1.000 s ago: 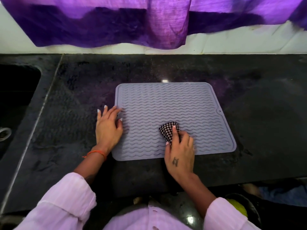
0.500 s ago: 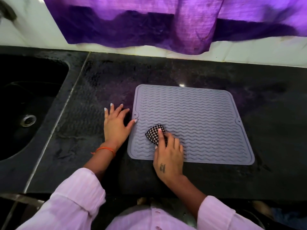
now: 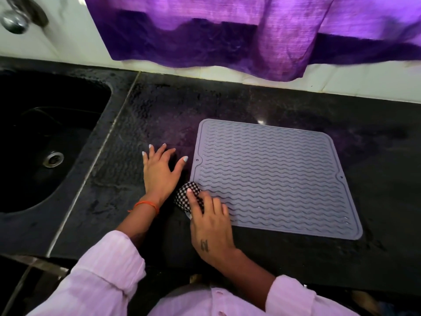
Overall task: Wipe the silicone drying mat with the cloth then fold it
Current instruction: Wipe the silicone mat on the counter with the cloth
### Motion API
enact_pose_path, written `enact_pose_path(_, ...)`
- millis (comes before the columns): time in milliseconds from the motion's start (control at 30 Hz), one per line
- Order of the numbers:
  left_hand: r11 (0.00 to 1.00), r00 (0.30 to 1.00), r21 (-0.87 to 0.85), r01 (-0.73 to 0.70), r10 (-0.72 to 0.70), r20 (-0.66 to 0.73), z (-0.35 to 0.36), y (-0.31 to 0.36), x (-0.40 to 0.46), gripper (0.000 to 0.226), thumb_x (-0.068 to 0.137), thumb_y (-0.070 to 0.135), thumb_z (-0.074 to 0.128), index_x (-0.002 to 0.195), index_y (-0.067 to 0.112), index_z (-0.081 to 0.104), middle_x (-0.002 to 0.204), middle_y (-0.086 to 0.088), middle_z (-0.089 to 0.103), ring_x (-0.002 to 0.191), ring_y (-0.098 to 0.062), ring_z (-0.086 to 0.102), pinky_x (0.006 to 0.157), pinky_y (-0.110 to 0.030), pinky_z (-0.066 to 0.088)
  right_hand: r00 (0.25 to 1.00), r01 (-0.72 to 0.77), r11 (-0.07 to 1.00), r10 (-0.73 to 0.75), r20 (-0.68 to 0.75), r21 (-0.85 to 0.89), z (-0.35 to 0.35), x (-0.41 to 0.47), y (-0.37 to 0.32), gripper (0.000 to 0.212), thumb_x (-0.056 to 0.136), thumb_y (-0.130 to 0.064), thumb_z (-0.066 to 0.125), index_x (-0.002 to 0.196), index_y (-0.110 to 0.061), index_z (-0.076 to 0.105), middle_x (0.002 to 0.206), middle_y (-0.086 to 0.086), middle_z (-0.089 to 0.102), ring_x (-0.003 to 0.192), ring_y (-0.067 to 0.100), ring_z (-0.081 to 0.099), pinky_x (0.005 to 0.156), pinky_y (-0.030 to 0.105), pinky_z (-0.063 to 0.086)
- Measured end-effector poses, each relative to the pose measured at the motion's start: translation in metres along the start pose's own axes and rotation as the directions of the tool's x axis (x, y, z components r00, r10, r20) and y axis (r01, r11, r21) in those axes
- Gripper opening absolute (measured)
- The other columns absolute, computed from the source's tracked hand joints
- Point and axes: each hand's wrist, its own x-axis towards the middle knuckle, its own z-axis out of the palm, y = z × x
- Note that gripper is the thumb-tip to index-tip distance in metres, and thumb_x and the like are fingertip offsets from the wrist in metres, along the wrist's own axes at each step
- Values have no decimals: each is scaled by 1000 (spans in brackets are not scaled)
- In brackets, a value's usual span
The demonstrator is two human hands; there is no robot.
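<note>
A grey silicone drying mat (image 3: 271, 176) with wavy ridges lies flat on the black counter (image 3: 284, 103). My right hand (image 3: 210, 224) presses a bunched black-and-white checked cloth (image 3: 185, 197) onto the mat's near left corner, which the cloth and fingers hide. My left hand (image 3: 160, 171) rests flat on the counter just left of the mat, fingers spread, thumb tip close to the mat's left edge, holding nothing.
A black sink (image 3: 45, 137) with a metal drain (image 3: 53, 158) is sunk into the counter at the left. A tap (image 3: 16, 19) shows at the top left. A purple cloth (image 3: 250, 35) hangs over the white wall behind. The counter's front edge runs just below my wrists.
My right hand has slid the cloth leftwards across the mat's near side to its left corner. My left hand has come off the mat onto the counter. The view has turned left.
</note>
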Motion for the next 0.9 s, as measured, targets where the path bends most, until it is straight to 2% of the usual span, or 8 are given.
enact_pose_path(100,1000,1000,-28,2,-3,-18,-4,-2,0,47,92,44,52,126,12,58,145,-10,43,144,-30,16,117,-40,-1,999,25,998,-23,-42,58,-2,3,4,55,80,-30,39,134,-20,47,116,5,57,94,21,53,78,33,48)
enact_pose_path(267,999,999,-44,26,-27,-27,-9,-6,-1,46,94,43,49,127,12,58,145,-10,43,144,-29,16,117,-39,-1,986,167,986,-167,2,-30,5,-1,3,57,82,-31,44,138,-21,42,123,4,54,87,22,54,75,35,47)
enact_pose_path(400,998,999,-51,35,-37,-33,-12,-10,0,44,95,40,48,127,11,58,145,-11,43,143,-30,17,117,-39,-1,978,193,981,-191,-80,27,-2,14,7,54,82,-29,42,135,-20,44,116,3,55,90,21,54,73,34,49)
enact_pose_path(533,996,997,-60,64,-65,-29,-15,-12,1,43,97,38,45,128,11,57,145,-11,42,144,-30,16,117,-39,-2,975,202,975,-209,-72,-87,-1,37,18,62,77,-25,51,138,-18,42,119,7,54,91,24,51,76,36,48)
enact_pose_path(600,995,997,-71,65,-67,-25,-14,-11,2,43,98,39,43,128,12,57,146,-10,42,144,-29,16,117,-38,-2,969,236,965,-242,-44,-111,4,41,21,61,78,-25,48,138,-17,41,120,8,54,91,25,53,75,36,49)
enact_pose_path(700,995,997,-76,63,-66,-29,-14,-10,3,42,98,38,43,129,12,57,146,-9,41,144,-29,16,116,-37,-3,945,315,949,-316,-82,-21,-1,53,29,56,80,-20,53,135,-17,43,116,9,53,94,27,55,75,39,51)
enact_pose_path(833,997,998,-65,51,-52,-27,-10,-8,3,41,98,37,43,128,13,57,145,-10,42,143,-30,17,116,-37,-3,959,253,967,-255,-125,-34,-7,82,42,51,83,-22,51,133,-15,47,115,10,54,94,26,53,77,39,50)
enact_pose_path(900,997,999,-70,31,-33,-18,-8,-5,3,41,98,36,43,129,12,56,146,-10,42,143,-30,17,117,-37,-3,953,272,961,-276,-123,-46,-3,90,45,49,83,-24,46,131,-15,49,114,10,54,94,26,54,77,40,51)
